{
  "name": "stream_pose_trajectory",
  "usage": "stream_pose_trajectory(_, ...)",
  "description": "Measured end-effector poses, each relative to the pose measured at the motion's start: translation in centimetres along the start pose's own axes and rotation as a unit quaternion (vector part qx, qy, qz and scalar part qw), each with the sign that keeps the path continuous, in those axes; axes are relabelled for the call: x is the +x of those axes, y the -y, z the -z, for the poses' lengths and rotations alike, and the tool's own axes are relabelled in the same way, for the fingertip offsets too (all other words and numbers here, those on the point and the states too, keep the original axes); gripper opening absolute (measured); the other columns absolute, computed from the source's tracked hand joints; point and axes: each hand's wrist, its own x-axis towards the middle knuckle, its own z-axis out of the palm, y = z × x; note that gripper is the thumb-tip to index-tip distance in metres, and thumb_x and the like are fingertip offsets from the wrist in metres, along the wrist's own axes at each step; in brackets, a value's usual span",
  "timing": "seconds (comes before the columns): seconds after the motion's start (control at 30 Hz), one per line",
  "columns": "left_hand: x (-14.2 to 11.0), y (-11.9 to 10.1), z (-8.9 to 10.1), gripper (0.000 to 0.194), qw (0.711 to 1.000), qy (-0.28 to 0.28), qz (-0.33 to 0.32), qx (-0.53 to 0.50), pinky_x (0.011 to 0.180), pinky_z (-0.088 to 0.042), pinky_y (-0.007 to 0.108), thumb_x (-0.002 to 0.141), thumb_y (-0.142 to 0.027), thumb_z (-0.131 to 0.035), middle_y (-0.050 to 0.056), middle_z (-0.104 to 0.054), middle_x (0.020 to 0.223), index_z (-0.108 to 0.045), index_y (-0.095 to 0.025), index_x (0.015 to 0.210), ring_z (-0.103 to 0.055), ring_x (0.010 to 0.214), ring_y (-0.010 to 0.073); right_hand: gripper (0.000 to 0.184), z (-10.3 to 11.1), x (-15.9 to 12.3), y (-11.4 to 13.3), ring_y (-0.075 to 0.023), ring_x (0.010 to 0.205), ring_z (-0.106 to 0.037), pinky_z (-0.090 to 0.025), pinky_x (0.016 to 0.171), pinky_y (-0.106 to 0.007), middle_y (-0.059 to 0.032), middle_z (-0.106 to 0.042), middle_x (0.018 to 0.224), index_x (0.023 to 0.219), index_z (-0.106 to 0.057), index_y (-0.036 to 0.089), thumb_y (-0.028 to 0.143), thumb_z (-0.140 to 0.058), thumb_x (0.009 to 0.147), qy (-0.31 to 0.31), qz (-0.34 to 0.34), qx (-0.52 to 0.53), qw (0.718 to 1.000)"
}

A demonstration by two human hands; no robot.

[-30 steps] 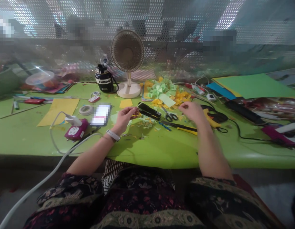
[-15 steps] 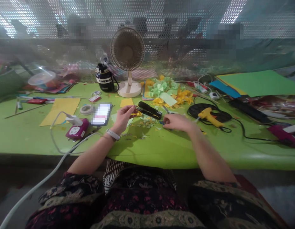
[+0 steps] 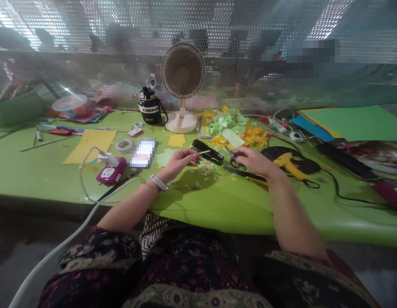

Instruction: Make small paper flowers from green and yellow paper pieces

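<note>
My left hand [image 3: 184, 162] is closed, with a thin pale strip [image 3: 204, 152] sticking out from between thumb and fingers. My right hand [image 3: 252, 161] is closed around the handles of small dark blue scissors [image 3: 236, 159], whose blades point up and to the left. Between the hands lies a black stapler [image 3: 214, 154], just past my left fingertips. Small green and yellow paper scraps [image 3: 208, 165] are scattered below it. Under my right hand lies a long black and yellow tool [image 3: 245, 173], partly covered, whose kind I cannot make out.
A yellow glue gun [image 3: 291, 166] rests on the right. Folded green and yellow paper pieces [image 3: 228, 122] are heaped behind the stapler, near a fan [image 3: 182, 122]. On the left are a phone [image 3: 143, 154], a tape roll [image 3: 123, 146] and a purple power adapter [image 3: 111, 171] with a white cable.
My right hand has lifted off the table, bringing the scissors into view. My left hand has turned and come nearer the scissors, its strip now pointing right. The whole view has shifted slightly.
</note>
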Motion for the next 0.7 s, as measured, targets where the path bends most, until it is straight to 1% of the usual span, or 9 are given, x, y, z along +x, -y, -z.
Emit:
stream_pose_trajectory(0.07,-0.2,-0.1,0.0,0.033,0.998,0.056,0.012,0.005,0.075,-0.054,0.028,0.079,-0.043,-0.077,0.006,-0.073,0.088,-0.068,-0.013,0.088,-0.068,0.075,0.0113,0.010,-0.8,0.0,0.4,-0.0137,0.061,-0.052,-0.042,0.060,-0.026,-0.0003,-0.057,0.067,0.075,-0.057,0.019,0.020,-0.050,0.068,0.011,-0.003,0.116,0.993)
stream_pose_trajectory(0.13,-0.3,-0.2,0.0,0.034,0.994,0.107,0.031,0.007,0.075,-0.053,0.027,0.079,-0.043,-0.078,0.006,-0.073,0.087,-0.068,-0.012,0.087,-0.067,0.073,0.0104,0.008,-1.8,-0.3,1.3,-0.0117,0.055,-0.046,-0.037,0.053,-0.025,0.0010,-0.054,0.064,0.074,-0.056,0.019,0.020,-0.050,0.068,0.035,-0.004,0.180,0.983)
stream_pose_trajectory(0.23,-0.5,-0.6,0.1,0.036,0.983,0.172,0.061,0.014,0.076,-0.054,0.028,0.077,-0.044,-0.080,0.007,-0.073,0.087,-0.069,-0.011,0.088,-0.067,0.074,0.0112,0.011,-2.8,-0.9,2.6,-0.0094,0.049,-0.036,-0.026,0.047,-0.024,0.0039,-0.047,0.056,0.079,-0.061,0.018,0.023,-0.055,0.072,0.069,0.007,0.191,0.979)
stream_pose_trajectory(0.33,-0.6,-0.9,0.1,0.036,0.972,0.222,0.079,0.011,0.076,-0.055,0.029,0.077,-0.043,-0.080,0.007,-0.072,0.086,-0.069,-0.011,0.089,-0.068,0.076,0.0129,0.019,-3.0,-1.4,3.2,-0.0084,0.048,-0.031,-0.021,0.047,-0.025,0.0061,-0.043,0.053,0.088,-0.068,0.015,0.027,-0.062,0.075,0.140,0.022,0.182,0.973)
stream_pose_trajectory(0.43,-0.8,-1.2,0.1,0.036,0.964,0.250,0.086,0.004,0.076,-0.054,0.028,0.078,-0.044,-0.079,0.007,-0.072,0.084,-0.068,-0.011,0.087,-0.067,0.074,0.0123,0.025,-2.9,-1.5,2.9,-0.0074,0.046,-0.028,-0.019,0.047,-0.026,0.0069,-0.042,0.051,0.092,-0.071,0.013,0.031,-0.064,0.077,0.197,0.032,0.209,0.957)
stream_pose_trajectory(0.53,-0.8,-1.2,0.2,0.034,0.959,0.269,0.092,0.006,0.077,-0.054,0.028,0.080,-0.043,-0.078,0.007,-0.072,0.084,-0.068,-0.011,0.088,-0.067,0.074,0.0118,0.026,-3.1,-1.5,2.5,-0.0067,0.046,-0.030,-0.020,0.047,-0.025,0.0066,-0.045,0.051,0.092,-0.071,0.012,0.032,-0.066,0.075,0.239,0.024,0.236,0.942)
stream_pose_trajectory(0.6,-0.8,-1.1,0.3,0.033,0.956,0.278,0.093,0.008,0.077,-0.054,0.029,0.081,-0.042,-0.077,0.007,-0.072,0.085,-0.068,-0.011,0.089,-0.067,0.075,0.0119,0.026,-3.4,-1.4,2.4,-0.0064,0.046,-0.033,-0.021,0.047,-0.025,0.0064,-0.047,0.051,0.090,-0.070,0.012,0.032,-0.068,0.074,0.256,0.019,0.240,0.936)
stream_pose_trajectory(0.7,-0.7,-1.0,0.4,0.032,0.954,0.283,0.093,0.003,0.076,-0.054,0.029,0.082,-0.041,-0.077,0.007,-0.072,0.085,-0.068,-0.011,0.089,-0.067,0.074,0.0120,0.023,-3.8,-1.5,2.5,-0.0062,0.047,-0.036,-0.024,0.047,-0.023,0.0062,-0.049,0.053,0.086,-0.068,0.013,0.030,-0.071,0.071,0.264,0.025,0.231,0.936)
